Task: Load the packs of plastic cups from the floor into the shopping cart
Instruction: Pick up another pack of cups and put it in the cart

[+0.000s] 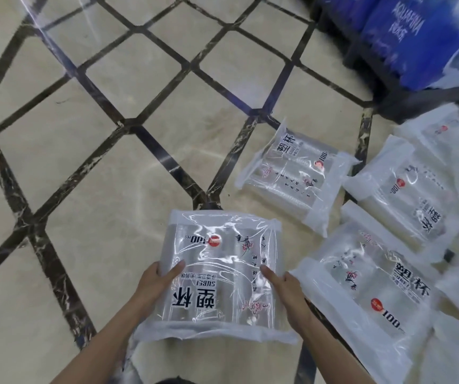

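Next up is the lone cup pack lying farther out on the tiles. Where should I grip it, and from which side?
Judging by its pose, take the lone pack by its two long side edges, one hand on each, reaching from its near white sealed end. It lies flat, apart from its neighbours, so both sides look free, as on the held pack.

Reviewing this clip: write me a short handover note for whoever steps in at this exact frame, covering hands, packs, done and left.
Left hand and right hand grip the two sides of one pack of plastic cups, thumbs on top.
On the floor to the right: a lone pack further out, a near pack, a pack behind it, and more white packs at the right edge, partly cut off.
Blue water cases sit at top right.
Shopping cart: not in view.
Done: one pack picked up.
Left: put it in the cart, then load the floor packs.
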`<state>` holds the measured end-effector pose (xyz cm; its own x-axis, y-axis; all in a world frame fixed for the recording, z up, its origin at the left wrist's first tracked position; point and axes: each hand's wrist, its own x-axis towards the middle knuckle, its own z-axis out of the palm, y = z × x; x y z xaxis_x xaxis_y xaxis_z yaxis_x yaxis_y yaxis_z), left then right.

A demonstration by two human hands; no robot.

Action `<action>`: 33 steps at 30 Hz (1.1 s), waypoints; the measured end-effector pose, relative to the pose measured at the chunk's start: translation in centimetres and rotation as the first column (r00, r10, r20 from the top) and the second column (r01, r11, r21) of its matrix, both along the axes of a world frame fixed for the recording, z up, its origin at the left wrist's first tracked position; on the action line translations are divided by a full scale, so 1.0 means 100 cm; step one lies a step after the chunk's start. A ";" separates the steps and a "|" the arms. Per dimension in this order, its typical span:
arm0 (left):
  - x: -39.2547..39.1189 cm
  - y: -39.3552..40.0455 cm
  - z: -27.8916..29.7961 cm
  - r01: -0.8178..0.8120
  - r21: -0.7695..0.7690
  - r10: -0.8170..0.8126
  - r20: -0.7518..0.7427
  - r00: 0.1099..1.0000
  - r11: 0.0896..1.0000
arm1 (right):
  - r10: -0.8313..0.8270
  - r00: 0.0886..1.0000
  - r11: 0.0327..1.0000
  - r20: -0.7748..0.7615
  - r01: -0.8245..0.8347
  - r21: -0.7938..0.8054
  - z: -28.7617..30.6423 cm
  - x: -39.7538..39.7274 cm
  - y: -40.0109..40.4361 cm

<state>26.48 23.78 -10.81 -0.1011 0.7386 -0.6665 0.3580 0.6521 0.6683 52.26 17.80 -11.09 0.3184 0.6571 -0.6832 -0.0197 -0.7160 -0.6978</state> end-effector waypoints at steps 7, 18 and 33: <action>0.000 0.024 0.171 0.021 0.071 -0.024 0.030 0.999 0.997 | -0.013 0.997 0.996 -0.077 0.020 0.089 0.161 0.007 0.022; 0.042 0.057 0.536 0.184 0.214 -0.189 0.006 0.982 0.959 | 0.019 0.999 0.961 -0.041 -0.007 0.277 0.556 0.041 0.022; 0.094 0.021 0.769 0.337 0.440 -0.447 0.175 0.877 0.833 | -0.215 0.974 0.866 0.071 0.157 0.475 0.793 0.068 -0.070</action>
